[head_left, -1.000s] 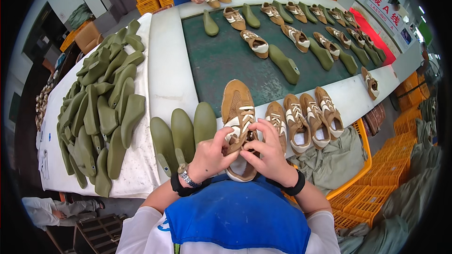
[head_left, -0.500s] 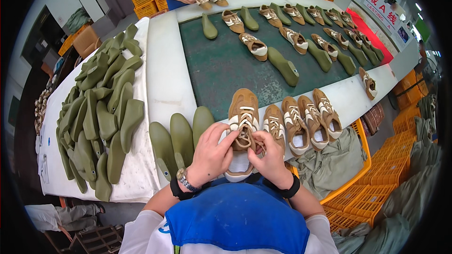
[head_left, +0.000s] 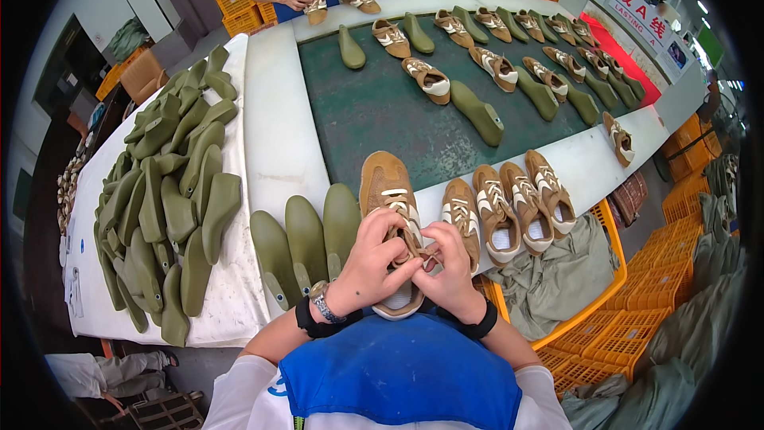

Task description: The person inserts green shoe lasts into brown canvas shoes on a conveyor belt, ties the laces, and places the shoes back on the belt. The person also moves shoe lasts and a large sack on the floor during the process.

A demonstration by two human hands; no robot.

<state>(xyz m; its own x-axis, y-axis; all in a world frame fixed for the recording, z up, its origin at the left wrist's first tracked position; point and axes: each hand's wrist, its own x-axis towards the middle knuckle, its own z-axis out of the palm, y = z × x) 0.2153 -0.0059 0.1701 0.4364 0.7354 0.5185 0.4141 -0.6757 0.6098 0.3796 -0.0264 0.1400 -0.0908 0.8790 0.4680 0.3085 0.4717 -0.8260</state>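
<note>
Together at the laces (head_left: 395,193) of one brown shoe (head_left: 380,175)

Seen from the head camera, the shoe is at the near edge of the table (head_left: 278,135), its toe toward the far edge and its heel close to the blue apron (head_left: 406,366). The left hand (head_left: 368,271) grasps the shoe's upper around the throat, fingers bent; the right hand (head_left: 447,275) pinches at the opening with thumb and fingertips — whether on lace or tongue, I cannot tell.

Just left of the shoe, three green lasts (head_left: 305,231) stand by the near-left corner. To its right, four brown-and-white shoes (head_left: 496,207) line the near edge, with a single shoe (head_left: 618,140) farther along toward the right corner. More shoes and lasts lie in rows on the green middle — nearer the far edge. At the far-left corner, a co-worker's hands (head_left: 300,0) hold another shoe (head_left: 316,13).
</note>
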